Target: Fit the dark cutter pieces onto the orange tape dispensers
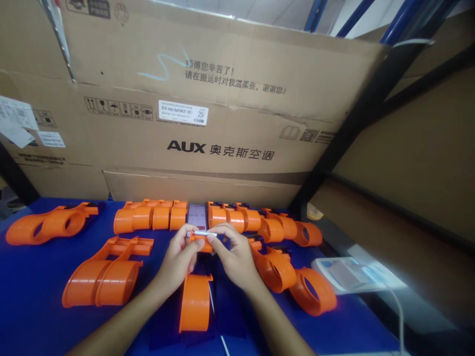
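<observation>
Close together at the middle of the table, my left hand (180,259) and my right hand (235,257) are closed on the upper end of an orange plastic ring-shaped part (196,302). Its wide curved band hangs down toward me, below my fingers. Along the top edge of that end lies a thin white-silver strip (205,233), pinched between my thumbs and forefingers. The fingers partly cover the strip, so how it sits on the part cannot be told. Just behind my hands stands a phone (197,216) with a lit screen.
Several like orange parts (161,216) line the back of the blue table (40,296). Two more orange parts (106,277) lie left, others (313,291) right. A white device (352,274) with a cable is at the right edge. A large cardboard sheet (222,113) and dark posts (334,143) stand behind.
</observation>
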Demonstrator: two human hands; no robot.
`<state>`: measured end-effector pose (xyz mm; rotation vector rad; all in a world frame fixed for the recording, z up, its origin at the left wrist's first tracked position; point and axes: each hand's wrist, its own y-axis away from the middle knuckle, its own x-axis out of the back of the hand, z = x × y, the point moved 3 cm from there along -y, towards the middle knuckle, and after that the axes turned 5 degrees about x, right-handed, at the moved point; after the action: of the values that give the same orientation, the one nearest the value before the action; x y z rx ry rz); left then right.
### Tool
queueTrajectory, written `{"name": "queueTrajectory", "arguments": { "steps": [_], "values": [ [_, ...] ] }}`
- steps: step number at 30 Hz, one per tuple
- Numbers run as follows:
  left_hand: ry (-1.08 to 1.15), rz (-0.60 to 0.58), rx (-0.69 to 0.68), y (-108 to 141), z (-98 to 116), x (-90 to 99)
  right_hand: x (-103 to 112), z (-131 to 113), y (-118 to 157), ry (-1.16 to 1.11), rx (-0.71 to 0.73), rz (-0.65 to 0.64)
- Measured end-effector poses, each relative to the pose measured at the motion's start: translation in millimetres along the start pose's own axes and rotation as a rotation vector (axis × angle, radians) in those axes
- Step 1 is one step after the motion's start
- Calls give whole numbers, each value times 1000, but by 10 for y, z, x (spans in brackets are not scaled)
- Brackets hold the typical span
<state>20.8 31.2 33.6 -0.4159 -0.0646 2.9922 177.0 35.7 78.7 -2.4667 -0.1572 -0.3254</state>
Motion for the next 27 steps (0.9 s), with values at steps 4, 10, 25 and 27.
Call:
{"name": "queueTrajectory", "arguments": {
  "steps": [4,10,25,27],
  "values": [
    [0,20,21,-19,9,15,10,-17,-13,18,14,11],
    [-3,53,15,-21,80,43,62,54,-16,35,5,52],
    [116,122,22,-14,132,130,308,220,-67,-5,-65,269],
    [116,119,35,-14,115,129,295,241,-65,96,-47,191]
  ]
}}
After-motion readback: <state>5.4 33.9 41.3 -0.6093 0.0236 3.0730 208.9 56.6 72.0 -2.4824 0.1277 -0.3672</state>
